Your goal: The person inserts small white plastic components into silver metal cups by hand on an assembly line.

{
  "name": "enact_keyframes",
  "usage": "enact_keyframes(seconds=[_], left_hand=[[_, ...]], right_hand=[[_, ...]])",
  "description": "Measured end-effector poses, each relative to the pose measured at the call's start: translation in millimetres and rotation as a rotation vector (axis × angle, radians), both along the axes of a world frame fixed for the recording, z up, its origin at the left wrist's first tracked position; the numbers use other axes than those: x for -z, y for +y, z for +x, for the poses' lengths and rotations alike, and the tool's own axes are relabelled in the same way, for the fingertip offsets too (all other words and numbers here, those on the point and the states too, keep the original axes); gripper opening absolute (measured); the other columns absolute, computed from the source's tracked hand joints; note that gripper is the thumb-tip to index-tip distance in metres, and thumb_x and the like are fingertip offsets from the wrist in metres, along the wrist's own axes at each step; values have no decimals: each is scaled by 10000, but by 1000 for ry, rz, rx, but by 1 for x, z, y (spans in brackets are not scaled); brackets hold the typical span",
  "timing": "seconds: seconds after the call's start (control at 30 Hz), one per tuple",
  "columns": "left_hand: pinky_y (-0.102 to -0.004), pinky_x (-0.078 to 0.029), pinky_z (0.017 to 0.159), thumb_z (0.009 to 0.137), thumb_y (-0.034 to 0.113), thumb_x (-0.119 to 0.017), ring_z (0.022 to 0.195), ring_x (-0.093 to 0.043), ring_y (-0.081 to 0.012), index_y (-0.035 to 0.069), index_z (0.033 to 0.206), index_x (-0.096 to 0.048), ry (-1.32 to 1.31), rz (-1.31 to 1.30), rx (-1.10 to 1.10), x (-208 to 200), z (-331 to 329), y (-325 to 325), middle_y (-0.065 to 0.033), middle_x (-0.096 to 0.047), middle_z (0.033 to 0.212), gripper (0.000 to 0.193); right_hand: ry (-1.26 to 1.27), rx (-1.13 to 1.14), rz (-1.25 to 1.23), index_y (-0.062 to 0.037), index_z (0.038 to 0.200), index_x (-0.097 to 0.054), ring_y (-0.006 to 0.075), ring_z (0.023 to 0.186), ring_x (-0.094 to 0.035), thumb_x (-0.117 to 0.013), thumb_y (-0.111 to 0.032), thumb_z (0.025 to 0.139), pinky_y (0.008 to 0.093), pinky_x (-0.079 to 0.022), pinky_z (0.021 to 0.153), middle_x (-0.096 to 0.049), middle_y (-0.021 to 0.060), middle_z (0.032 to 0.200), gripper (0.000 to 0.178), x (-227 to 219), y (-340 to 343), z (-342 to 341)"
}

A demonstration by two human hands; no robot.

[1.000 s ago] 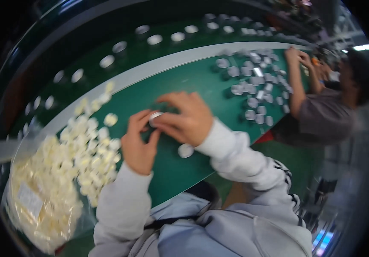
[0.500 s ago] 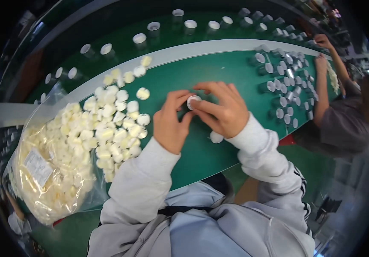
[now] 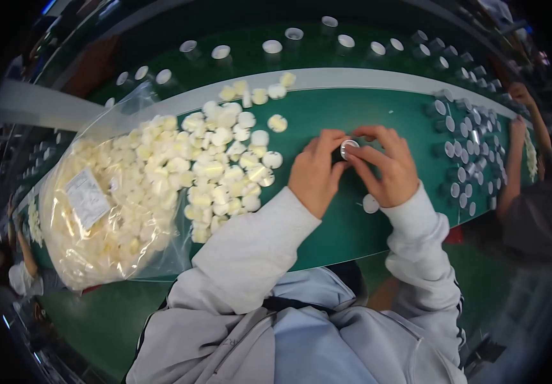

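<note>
A small round cup (image 3: 349, 147) with a white rim stands over the green table between my hands. My left hand (image 3: 316, 171) is closed round its left side, the thumb and fingers against the wall. The fingers of my right hand (image 3: 389, 168) are bent in from the right, with fingertips at the rim and top of the cup. Beside my right wrist a white disc (image 3: 370, 203) lies on the table. To the left of my left hand is a heap of white and pale yellow round discs (image 3: 221, 169), spilling from a clear plastic bag (image 3: 87, 243).
Several clear cups (image 3: 458, 150) stand grouped at the right of the green table (image 3: 308, 246). Beyond a pale rail (image 3: 340, 77) runs a row of cups (image 3: 272, 47) on a green belt. Another person's arms (image 3: 516, 153) reach in at the far right.
The view has turned, so the table and hands appear farther right. Both hands stay on the cup, with little change in the fingers. Cups beyond the rail have shifted relative to it.
</note>
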State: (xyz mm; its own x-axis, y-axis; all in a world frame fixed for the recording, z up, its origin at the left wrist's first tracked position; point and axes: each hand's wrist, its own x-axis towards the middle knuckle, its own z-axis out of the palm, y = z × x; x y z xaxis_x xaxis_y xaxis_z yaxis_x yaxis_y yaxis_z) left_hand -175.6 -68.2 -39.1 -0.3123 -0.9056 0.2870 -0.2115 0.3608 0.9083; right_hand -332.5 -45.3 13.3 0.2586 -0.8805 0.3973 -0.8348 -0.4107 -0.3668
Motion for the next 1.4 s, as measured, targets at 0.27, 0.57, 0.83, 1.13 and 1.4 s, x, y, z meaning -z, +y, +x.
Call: enact_keyframes(seconds=[0.27,0.57,0.83,1.13,1.4], left_hand=[[-431,-439,840,773,-13,-575,1044,-544,-315,40,1082,-546,-455,-328,-130,-42,21,5,-124,-600,1080,315],[-416,-438,725,653,32,-776,856,-549,-327,57,867,-607,-887,-258,-153,-43,69,-9,-121,-588,883,274],[-279,-455,639,806,-46,-692,783,-594,-161,-14,952,-597,-151,374,-79,-80,55,-6,-91,-644,890,177],[-269,-508,841,879,-48,-603,904,-661,-168,-54,1063,-586,376,770,236,-93,2,35,-153,-687,1019,186],[-316,-495,836,868,-1,-648,1013,-631,-244,-37,1122,-574,93,408,414,-94,-83,52,-168,-651,1080,267]], right_hand=[[64,10,-18,-80,912,-697,251,917,-583,-735,-66,752,363,-408,709,-612,79,1099,165,-9,0,-7],[-290,-30,-18,-42,950,-694,239,879,-609,-716,24,748,327,-495,715,-604,123,1128,214,-33,25,-4],[-348,32,-63,-51,998,-673,234,863,-627,-747,16,711,337,-498,719,-608,116,1131,304,-38,42,10],[-370,167,-179,9,995,-638,288,815,-617,-745,48,690,340,-509,674,-612,176,1062,326,-40,83,7],[-335,589,-203,7,972,-648,259,861,-649,-744,76,687,303,-510,729,-649,155,981,309,-57,134,-65]])
